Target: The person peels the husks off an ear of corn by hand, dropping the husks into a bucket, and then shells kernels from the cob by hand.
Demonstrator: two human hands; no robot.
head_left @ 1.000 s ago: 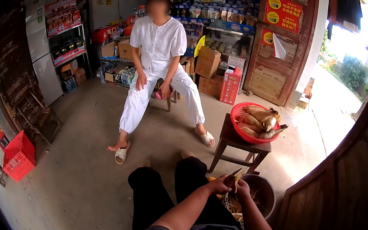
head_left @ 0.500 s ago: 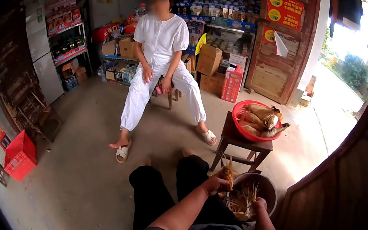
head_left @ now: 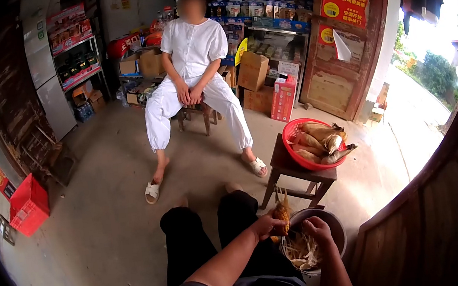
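My left hand [head_left: 267, 227] is closed around an ear of corn [head_left: 281, 212]. Yellow kernels show on the ear, and thin strips of husk stick up from its top. Just to the right, my right hand [head_left: 317, 228] hangs over a bucket [head_left: 341, 239] with its fingers curled in; whatever they hold, if anything, is hidden. Loose pale husks [head_left: 301, 250] lie inside the bucket, below both hands. Beyond it, a red plastic basket [head_left: 294, 158] of ears still in their husks [head_left: 320, 137] rests on a wooden stool [head_left: 279, 166].
A person in white [head_left: 193, 50] sits opposite, hands together between the knees. At the left stands a red crate [head_left: 29, 204]. Shelves and a display case of packaged goods [head_left: 279, 39] line the back. A wooden door panel [head_left: 417, 228] rises close on my right.
My right hand has risen out of the bucket towards the ear of corn. The left keeps its hold. The seated person's hands have come together and one foot has moved.
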